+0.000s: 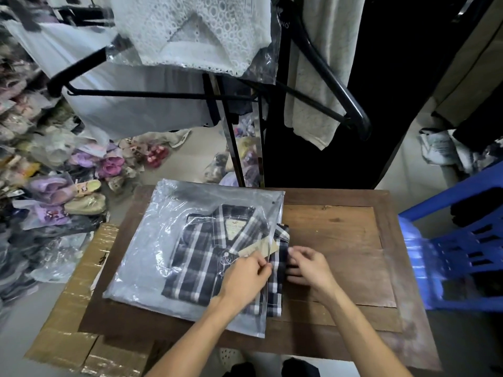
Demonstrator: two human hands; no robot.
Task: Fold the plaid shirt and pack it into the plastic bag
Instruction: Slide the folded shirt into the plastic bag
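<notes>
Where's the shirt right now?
Head view, centre: the shirt lies folded on the table, mostly inside the bag, its right edge poking out between the left hand and right hand.

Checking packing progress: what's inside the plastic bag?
The folded plaid shirt lies mostly inside the plastic bag, collar label showing; its right edge still pokes out. Anything beneath it is hidden.

Dim, soft light; glare on plastic bag [152,240]; blurred, warped edges.

Wooden table [340,235] under plastic bag [152,240]
</notes>
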